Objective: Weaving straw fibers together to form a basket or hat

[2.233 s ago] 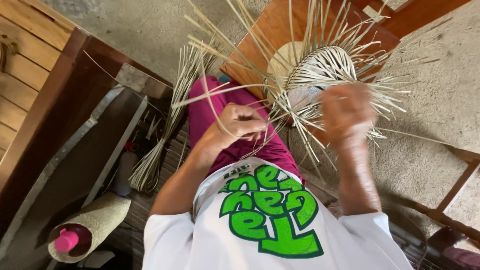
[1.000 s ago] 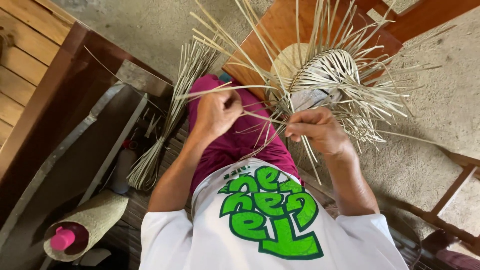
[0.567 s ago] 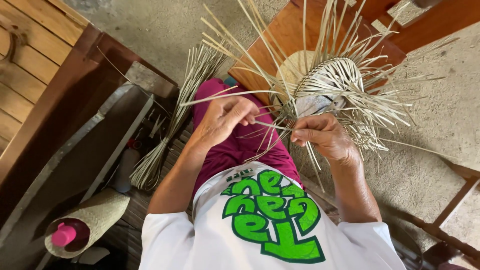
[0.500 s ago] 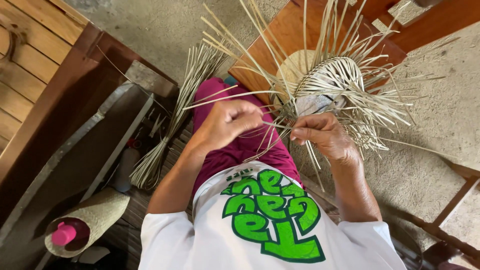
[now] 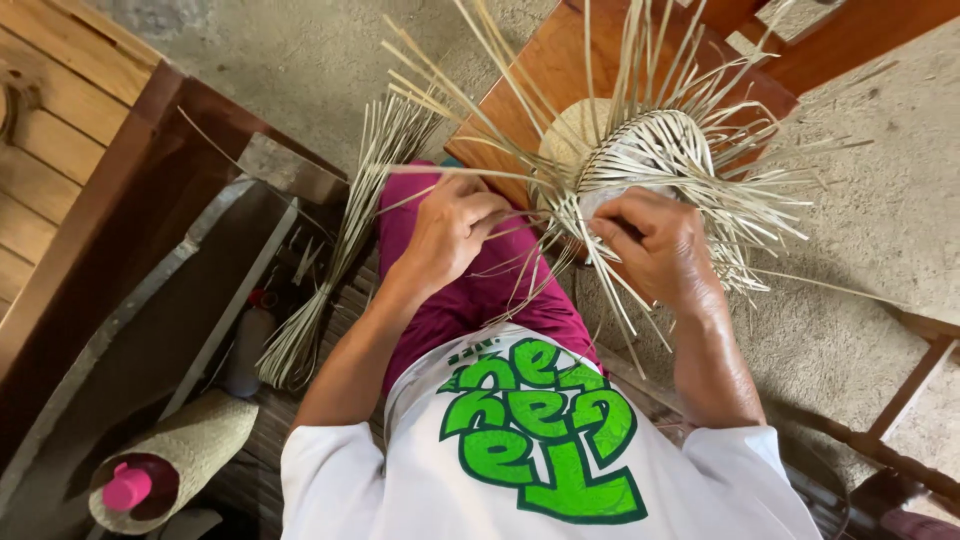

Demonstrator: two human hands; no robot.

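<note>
The fingers (image 5: 478, 212) of the left hand (image 5: 452, 228) are curling closed around a thin pale straw strand (image 5: 470, 176), pinching it where it is running sideways toward the weave. The fingers (image 5: 622, 224) of the right hand (image 5: 655, 243) are bending down and pressing against the near side of the half-woven basket (image 5: 645, 160), gripping the strands there; exactly which strands they are pinching I cannot tell, as the knuckles are hiding the tips.

The basket is sitting just in front of the person's knees, resting on a reddish-brown wooden stool (image 5: 540, 80), its woven dome facing the person and its loose straw ends (image 5: 760, 200) fanning out on every side, upward and off to the right. Both hands are close together at the basket's near edge, the left one slightly apart from the weave, the right one touching it.

The person is wearing magenta trousers (image 5: 480, 290) and a white shirt (image 5: 520, 450) with a green print. Beside the left knee a bundle of straw strips (image 5: 345, 230) is lying on the floor, spreading from the stool's corner down toward the wooden planks. Further to the left, near the lower corner, a woven straw sleeve (image 5: 190, 450) is lying around a bottle with a pink cap (image 5: 127, 487). The floor (image 5: 880, 230) beneath the stool is grey and rough.
</note>
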